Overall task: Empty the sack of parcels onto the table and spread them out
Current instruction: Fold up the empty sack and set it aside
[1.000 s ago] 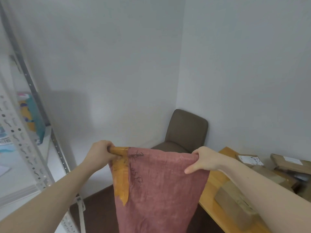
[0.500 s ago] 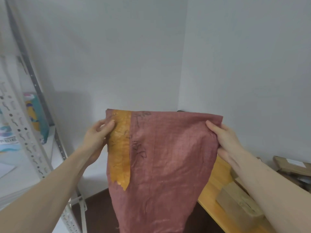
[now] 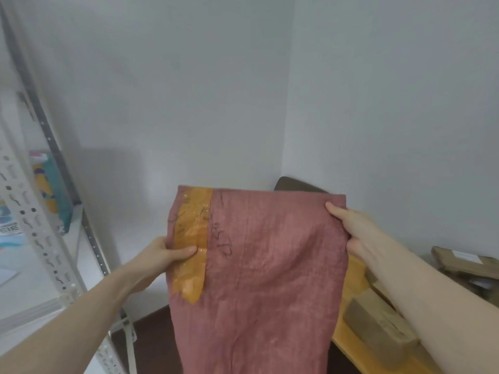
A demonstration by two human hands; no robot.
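- The sack hangs in the air in front of the person, left of the table, flat and limp; it looks emptied, though its lower end runs out of view.
- It is thin, soft woven cloth with a strip of yellow tape down its left side. I judge it light and floppy: it will fold and sag wherever it is not held, and the glossy tape may be slicker than the weave.
- The left hand pinches the sack's left edge, thumb lying across the tape.
- The right hand holds the right edge near the top corner, thumb in front; its fingers are hidden behind the cloth.
- Best hold seems to be the two top corners, on the weave and not the tape.
- Parcels lie on the table at right, close together, so spreading them remains.
- A chair shows behind the sack, and a shelf stands at left.
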